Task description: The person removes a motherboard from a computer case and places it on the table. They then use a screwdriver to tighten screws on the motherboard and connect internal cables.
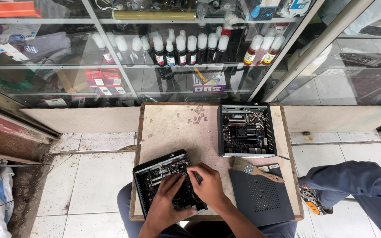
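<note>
A person sat at a small worn bench [168, 128] in front of a glass display case [155, 57] lined with ink bottles. Both bare hands worked inside an open black computer case [155, 176] at the near left corner of the bench. The left hand [168, 196] lay flat over the circuit board, fingers spread and resting on the components, closed on nothing. The right hand [208, 185] curled beside it, its grip pinched shut on what looked like a small dark tool [198, 176], though the tool was too small to tell apart clearly. The case sat directly under both hands and touching them, tilted askew, its near edge close to the bench edge above the person's lap. From there it could slide off if pressed hard, and a slip of the tool might scrape the board or bend a part. Beyond that case, toward the far right, stood a second open computer case [246, 130]. Just right of the hands lay a paintbrush [256, 169] with its handle resting on a black perforated cover panel [261, 194].
</note>
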